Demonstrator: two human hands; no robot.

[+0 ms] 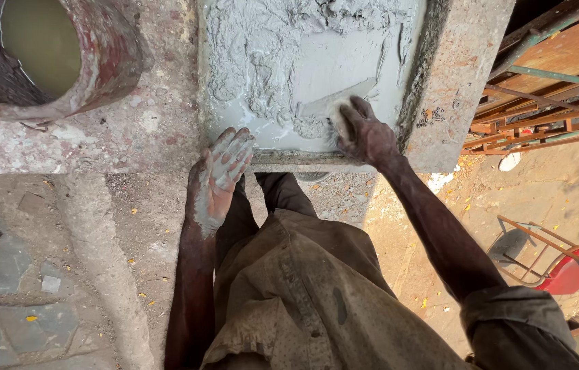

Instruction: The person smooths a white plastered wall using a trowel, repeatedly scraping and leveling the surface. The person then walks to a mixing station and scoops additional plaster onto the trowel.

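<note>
A flat tray (282, 157) full of wet grey cement (275, 75) rests on a rough concrete ledge in front of me. My right hand (364, 133) grips the handle of a trowel (336, 101) whose blade lies flat in the mortar. My left hand (219, 175), coated in grey cement, has its fingers spread and hovers at the tray's near left corner, holding nothing.
A large round drum (101, 72) holding murky water stands at the upper left. Rusty metal frames (549, 103) are stacked at the right, with a red wheelbarrow (567, 270) on the sandy ground below. Broken slabs (2, 281) lie lower left.
</note>
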